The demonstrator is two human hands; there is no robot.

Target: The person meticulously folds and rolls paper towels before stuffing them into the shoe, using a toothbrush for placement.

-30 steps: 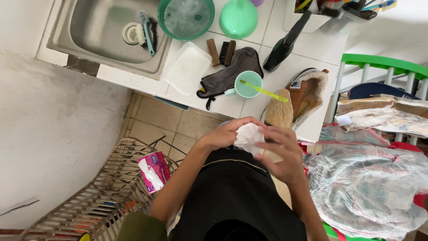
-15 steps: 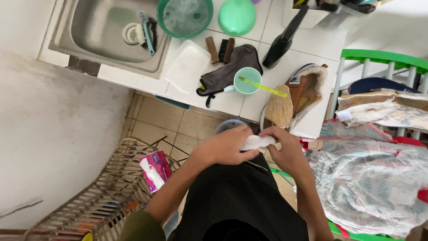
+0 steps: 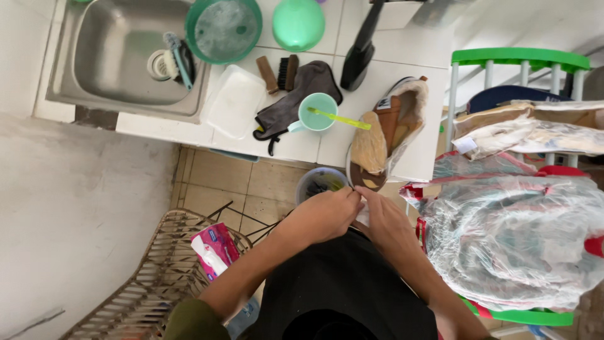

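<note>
The left hand [image 3: 324, 217] and the right hand [image 3: 385, 221] are now pressed together in front of the body, fingertips meeting, and between them only a thin sliver of the white tissue [image 3: 361, 214] shows. A second ago this tissue was an open, crumpled ball held higher between the hands; half a second ago it was already flattened into a short strip. So the paper has been folded or squeezed smaller step by step — and the hands came down and closer to the black shirt. Both hands are closed on the tissue as far as I can see, but the exact pinch of the fingers is hidden by the knuckles.

My judgement is that the tissue is being made compact, ready for wiping or stuffing, and that this folding is almost finished.

Just above the hands, at the edge of the white tiled counter [image 3: 402, 56], lies a brown shoe [image 3: 387, 138] with its beige insole turned up. Beside it stands a light green cup [image 3: 316, 113] with a yellow-green toothbrush across it, and a dark grey cloth [image 3: 299, 94] with two small brushes [image 3: 280, 70] on it. Further left are the steel sink [image 3: 119, 69] and a green basin [image 3: 223, 28]. Below the counter, on the floor, stands a small bucket [image 3: 319, 182] — and on the wicker chair [image 3: 151, 277] lies a pink tissue pack [image 3: 216, 250]. At the right is a large plastic-wrapped bundle [image 3: 516, 239].
</note>
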